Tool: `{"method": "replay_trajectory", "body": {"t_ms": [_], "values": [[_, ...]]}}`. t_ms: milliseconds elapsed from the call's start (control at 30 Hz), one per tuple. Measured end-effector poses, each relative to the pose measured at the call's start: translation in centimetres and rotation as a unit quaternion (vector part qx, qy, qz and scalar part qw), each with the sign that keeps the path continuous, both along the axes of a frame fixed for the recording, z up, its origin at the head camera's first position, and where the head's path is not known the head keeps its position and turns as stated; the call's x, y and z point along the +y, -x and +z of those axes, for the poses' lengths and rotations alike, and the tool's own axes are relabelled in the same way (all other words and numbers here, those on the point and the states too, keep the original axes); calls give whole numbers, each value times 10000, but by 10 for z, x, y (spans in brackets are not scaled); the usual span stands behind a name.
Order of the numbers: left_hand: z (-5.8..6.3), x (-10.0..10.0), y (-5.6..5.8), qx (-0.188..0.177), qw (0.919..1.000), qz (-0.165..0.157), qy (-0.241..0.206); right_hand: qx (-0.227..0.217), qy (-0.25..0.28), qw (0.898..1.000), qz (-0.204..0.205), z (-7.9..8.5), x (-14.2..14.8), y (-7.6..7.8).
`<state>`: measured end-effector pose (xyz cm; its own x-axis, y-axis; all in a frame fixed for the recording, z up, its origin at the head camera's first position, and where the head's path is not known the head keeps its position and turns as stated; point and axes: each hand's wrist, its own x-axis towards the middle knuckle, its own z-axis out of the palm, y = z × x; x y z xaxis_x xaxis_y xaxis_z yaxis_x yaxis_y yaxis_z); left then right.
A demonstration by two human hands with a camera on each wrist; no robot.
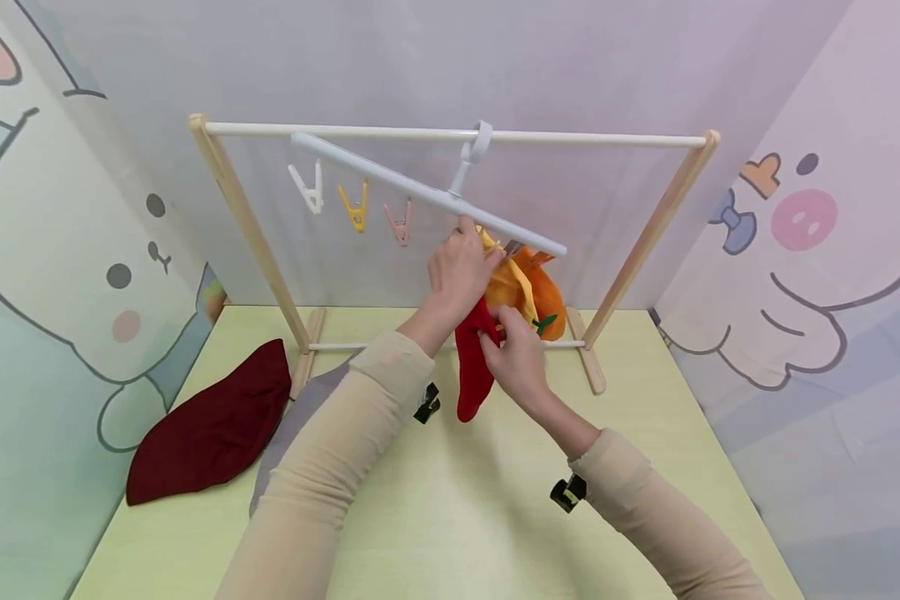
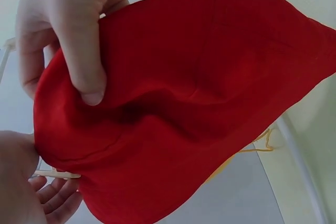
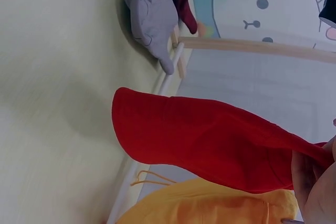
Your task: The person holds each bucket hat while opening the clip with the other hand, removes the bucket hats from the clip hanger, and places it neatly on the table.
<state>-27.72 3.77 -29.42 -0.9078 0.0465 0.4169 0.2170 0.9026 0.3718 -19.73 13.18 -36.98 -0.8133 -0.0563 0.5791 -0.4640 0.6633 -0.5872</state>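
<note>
My left hand (image 1: 457, 268) is raised just under the white hanger (image 1: 390, 177), which tilts down to the right on its hook. In the left wrist view its fingers pinch a pale clothespin (image 2: 59, 173) at the edge of a red cloth hat (image 2: 157, 77). Lower and to the right, my right hand (image 1: 520, 357) grips the same hat, thumb pressed on the fabric. The rest of the hat droops above the table. Beside both hands a yellow hat (image 1: 504, 287) with a green leaf and an orange hat (image 1: 547, 304) hang from the hanger.
White (image 1: 312, 190), yellow (image 1: 356, 208) and pink clothespins (image 1: 400, 225) dangle from the hanger's left half. A wooden rack with a white rod (image 1: 607, 139) bears the hanger. On the table's left lie a dark red hat (image 1: 213, 425) and a grey hat (image 3: 152, 14).
</note>
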Motion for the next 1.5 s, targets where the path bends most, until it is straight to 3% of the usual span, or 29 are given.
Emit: {"method": "replay_trajectory", "body": {"t_ms": [233,667,900,1500], "values": [[-2,0,1,431,9985,272,184,-27,7,10000,82,2,1,-2],[1,-3,-2,499,9970,261,530,78,-213,9997,-10,3,4,-2],[3,-4,-1,220,9992,292,143,207,-278,9993,-100,4,8,-1],[4,-9,-2,401,9965,187,-707,-372,144,9992,55,17,21,-6]]}}
